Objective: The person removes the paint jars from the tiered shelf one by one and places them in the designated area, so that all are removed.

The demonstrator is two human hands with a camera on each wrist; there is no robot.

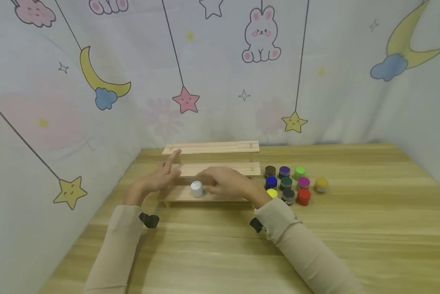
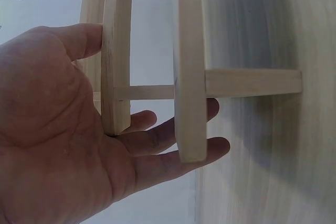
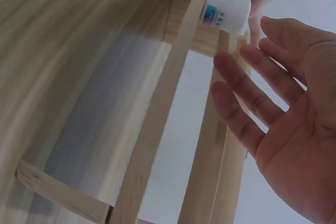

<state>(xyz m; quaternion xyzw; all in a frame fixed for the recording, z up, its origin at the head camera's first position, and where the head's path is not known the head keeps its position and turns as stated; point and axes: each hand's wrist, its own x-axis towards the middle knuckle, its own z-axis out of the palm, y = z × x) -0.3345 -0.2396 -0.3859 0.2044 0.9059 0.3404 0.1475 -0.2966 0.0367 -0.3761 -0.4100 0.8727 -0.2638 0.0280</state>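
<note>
A three-step wooden rack (image 1: 220, 197) stands on the table, with its boards rising toward the back. On the lowest board, left of its middle, sits a small white-topped jar (image 1: 196, 189). My left hand (image 1: 156, 179) is at the rack's left end, index finger stretched toward the top board. In the left wrist view, the thumb lies against the middle board (image 2: 116, 61), while straight fingers (image 2: 173, 166) pass behind the lower board. Just right of the jar is my right hand (image 1: 225, 181), holding nothing. Its loosely bent fingers (image 3: 236, 77) are apart from the jar in the right wrist view.
Several small paint jars with coloured lids stand in rows right of the rack, including a red one (image 1: 304, 196), a dark green one (image 1: 286, 183) and a yellow one (image 1: 320, 185). Behind the table (image 1: 352, 245) hangs a printed curtain (image 1: 220, 73).
</note>
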